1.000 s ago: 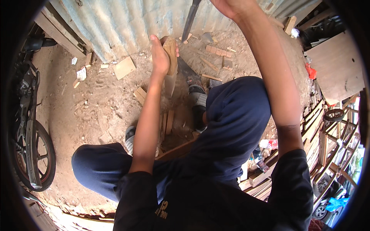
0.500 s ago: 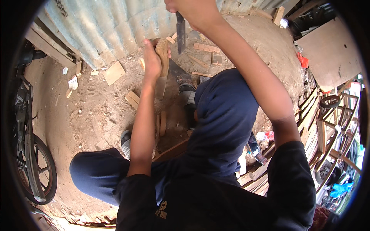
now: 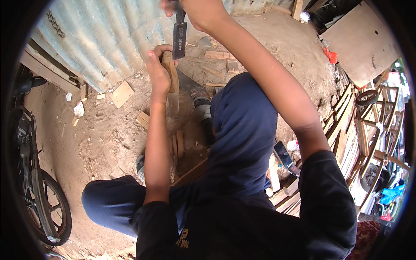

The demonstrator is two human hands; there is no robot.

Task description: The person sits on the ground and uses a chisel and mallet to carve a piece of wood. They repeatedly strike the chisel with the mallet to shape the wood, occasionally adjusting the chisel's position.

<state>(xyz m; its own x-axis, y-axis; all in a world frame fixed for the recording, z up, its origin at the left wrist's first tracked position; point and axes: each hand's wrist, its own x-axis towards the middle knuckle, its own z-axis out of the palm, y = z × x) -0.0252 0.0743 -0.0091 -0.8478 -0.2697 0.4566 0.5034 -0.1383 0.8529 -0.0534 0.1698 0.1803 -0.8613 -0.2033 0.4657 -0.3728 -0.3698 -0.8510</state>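
My left hand (image 3: 159, 73) is closed round the upper part of a piece of wood (image 3: 171, 71) that stands roughly upright. Its lower end reaches down between my feet, blurred and partly in shadow. Above it my right hand (image 3: 201, 13) grips a chisel (image 3: 179, 41) with a flat dark blade pointing down. In this view the blade overlaps the top right side of the wood; whether they touch I cannot tell. The chisel's handle is mostly hidden by my fingers and the top edge of the picture.
Brick pieces (image 3: 219, 55) and a flat wood offcut (image 3: 122, 94) lie on the dirt ground near a corrugated metal wall (image 3: 112, 39). A motorbike wheel (image 3: 52, 208) stands at the left. Stacked timber (image 3: 342, 143) and a large board (image 3: 364, 43) are on the right.
My right hand and the chisel have moved left and appear over the top of the wood. The whole view has shifted slightly; my left hand keeps its hold.
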